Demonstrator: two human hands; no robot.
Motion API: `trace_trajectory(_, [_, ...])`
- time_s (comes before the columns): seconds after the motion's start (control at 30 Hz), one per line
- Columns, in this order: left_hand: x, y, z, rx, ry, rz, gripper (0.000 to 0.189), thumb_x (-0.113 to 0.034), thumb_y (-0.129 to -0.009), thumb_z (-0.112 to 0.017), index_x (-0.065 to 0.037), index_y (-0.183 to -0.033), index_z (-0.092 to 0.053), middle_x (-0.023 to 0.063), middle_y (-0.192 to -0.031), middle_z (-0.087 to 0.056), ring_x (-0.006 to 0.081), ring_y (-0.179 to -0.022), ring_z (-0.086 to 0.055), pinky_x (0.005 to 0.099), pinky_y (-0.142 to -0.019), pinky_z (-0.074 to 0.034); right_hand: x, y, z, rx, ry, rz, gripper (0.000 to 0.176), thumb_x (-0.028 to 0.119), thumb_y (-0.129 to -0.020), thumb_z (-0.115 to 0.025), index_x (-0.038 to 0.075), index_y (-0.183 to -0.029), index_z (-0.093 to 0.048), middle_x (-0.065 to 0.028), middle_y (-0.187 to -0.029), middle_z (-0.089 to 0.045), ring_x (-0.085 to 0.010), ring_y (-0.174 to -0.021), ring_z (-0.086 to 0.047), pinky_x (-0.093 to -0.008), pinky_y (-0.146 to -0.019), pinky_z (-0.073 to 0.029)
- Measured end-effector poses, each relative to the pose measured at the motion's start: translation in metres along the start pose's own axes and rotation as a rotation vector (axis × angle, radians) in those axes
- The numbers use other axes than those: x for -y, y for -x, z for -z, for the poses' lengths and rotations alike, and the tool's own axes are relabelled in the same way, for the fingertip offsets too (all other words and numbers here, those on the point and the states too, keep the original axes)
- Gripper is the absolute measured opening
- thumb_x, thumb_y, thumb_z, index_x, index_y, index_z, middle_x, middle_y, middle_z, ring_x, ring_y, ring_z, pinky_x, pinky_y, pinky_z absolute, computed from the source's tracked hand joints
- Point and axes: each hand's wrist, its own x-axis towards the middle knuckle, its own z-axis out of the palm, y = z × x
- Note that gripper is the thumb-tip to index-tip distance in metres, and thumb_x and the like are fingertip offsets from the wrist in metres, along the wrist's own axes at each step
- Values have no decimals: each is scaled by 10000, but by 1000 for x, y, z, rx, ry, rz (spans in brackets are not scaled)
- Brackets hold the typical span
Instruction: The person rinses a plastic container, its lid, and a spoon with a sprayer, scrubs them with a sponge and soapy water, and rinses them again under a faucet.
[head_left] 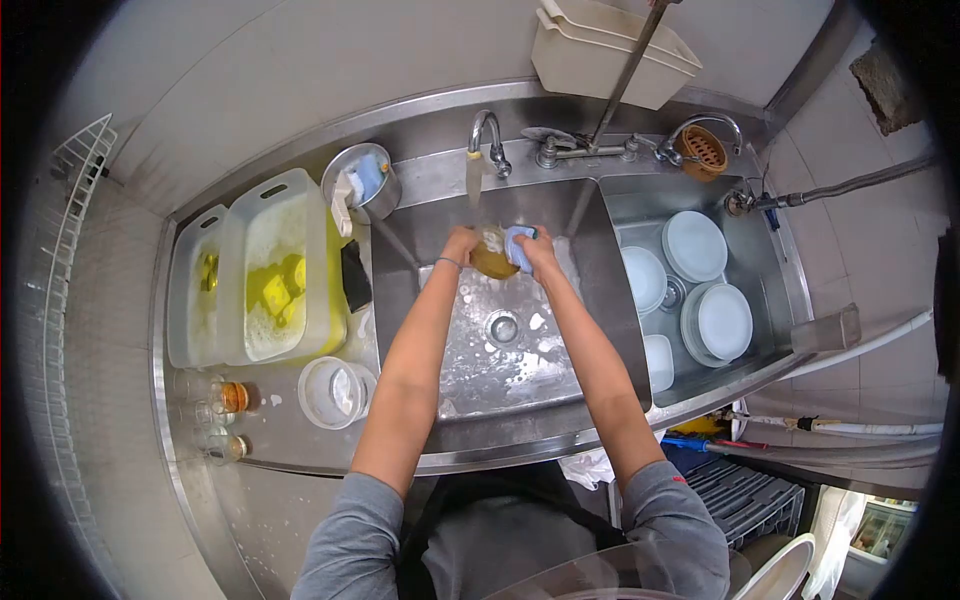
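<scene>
Over the left sink basin my left hand grips the left edge of a round amber-brown bowl with white suds on it. My right hand is closed around a light blue cloth, pressed against the bowl's right side. Just behind the hands, the curved faucet has a stream of water below its spout. White foam and wet patches cover the basin floor around the drain.
Stacked white plates and bowls sit in the right basin. To the left are plastic tubs with yellow-green contents, a metal pot, a white bucket and glass jars. A hose crosses at right.
</scene>
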Motion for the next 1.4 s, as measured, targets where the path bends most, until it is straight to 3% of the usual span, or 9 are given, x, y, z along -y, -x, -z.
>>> trace_trajectory(0.17, [30,-21,20,39,63,60,230,40,-740,-444,36,-946,-546,167,-845,-586,325,-705,-607,527,-550,-508,-19,-18,-4,-130,324,119,463,93,-690,-634,7,-1112,-463,-175,-959,-578,-256,-779,-609,-352,-543,-525])
trace_trajectory(0.27, [34,-2,18,24,92,-16,254,9,-719,-498,48,-964,-553,180,-851,-593,328,-741,-604,498,-590,-509,-8,-3,-2,-147,483,62,457,201,-654,-669,84,-1075,-533,-173,-1032,-577,-328,-981,-540,-373,-838,-416])
trace_trajectory(0.4, [70,-68,24,-156,-202,-278,348,-62,-699,-557,30,-1035,-548,203,-917,-606,318,-844,-604,404,-696,-500,-19,22,-25,-57,555,270,375,187,-654,-674,78,-999,-577,-163,-973,-602,-335,-942,-557,-395,-792,-439])
trace_trajectory(0.53, [44,-3,2,-306,-681,-535,375,-115,-671,-578,-17,-1033,-569,236,-939,-593,368,-895,-575,408,-756,-458,-28,20,-46,-167,507,327,312,157,-666,-667,100,-965,-599,-171,-896,-616,-357,-881,-571,-404,-753,-454])
trace_trajectory(0.77, [21,32,-11,-362,-529,-648,230,-153,-735,-539,-17,-915,-582,246,-873,-594,391,-886,-563,452,-758,-438,-12,7,-45,-310,705,249,251,152,-669,-644,131,-915,-598,-175,-829,-619,-370,-831,-582,-433,-708,-452])
trace_trajectory(0.87, [22,18,-10,-366,-751,-594,222,-159,-764,-507,-23,-923,-580,238,-865,-598,389,-877,-566,453,-750,-437,-4,10,-56,-276,621,274,253,141,-687,-631,129,-937,-591,-188,-833,-615,-367,-832,-582,-431,-709,-455])
trace_trajectory(1.07, [11,22,-17,-326,-606,-861,236,-189,-819,-435,-29,-928,-570,246,-869,-584,405,-862,-551,467,-721,-427,-17,7,-34,-207,823,225,285,139,-704,-612,125,-987,-590,-201,-859,-611,-381,-843,-576,-450,-707,-451])
trace_trajectory(1.23, [0,20,-8,-360,-616,-661,238,-188,-824,-433,-67,-988,-556,221,-890,-590,402,-869,-550,455,-723,-428,-36,26,-33,93,772,360,317,103,-653,-644,98,-968,-609,-176,-832,-619,-340,-836,-589,-406,-721,-454])
trace_trajectory(1.4, [28,-12,-4,-273,-529,-617,281,-199,-823,-442,-88,-1058,-548,199,-930,-596,369,-903,-557,418,-761,-431,-15,30,-44,-129,552,297,276,83,-629,-652,75,-903,-623,-170,-844,-623,-322,-822,-598,-389,-701,-453])
